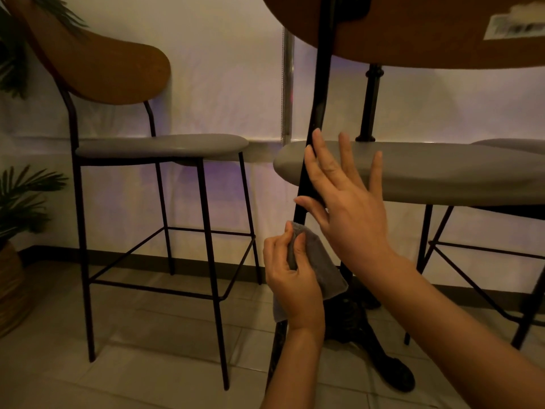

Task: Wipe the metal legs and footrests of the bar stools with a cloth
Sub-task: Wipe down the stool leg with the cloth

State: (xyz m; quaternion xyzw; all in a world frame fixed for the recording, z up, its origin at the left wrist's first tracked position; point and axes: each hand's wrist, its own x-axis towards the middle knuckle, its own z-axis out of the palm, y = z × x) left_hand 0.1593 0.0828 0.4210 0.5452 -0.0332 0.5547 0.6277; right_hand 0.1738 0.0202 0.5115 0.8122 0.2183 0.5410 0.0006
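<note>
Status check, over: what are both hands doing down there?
Left hand grips grey cloth against near stool's leg. Right hand open, steadying it. Nothing blocking.

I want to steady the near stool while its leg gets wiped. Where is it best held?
Probably on the black back post above the grey seat, from the front: it's a slim bar, and the cloth works lower down.

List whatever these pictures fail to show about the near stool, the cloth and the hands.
Head view only:
- Near stool's black metal leg: the part behind the grey cloth and left hand is hidden.
- Its brown wooden backrest: cut off by the top edge.
- White label on the backrest: blurred, unreadable.
- Right hand: palm side faces away.
</note>
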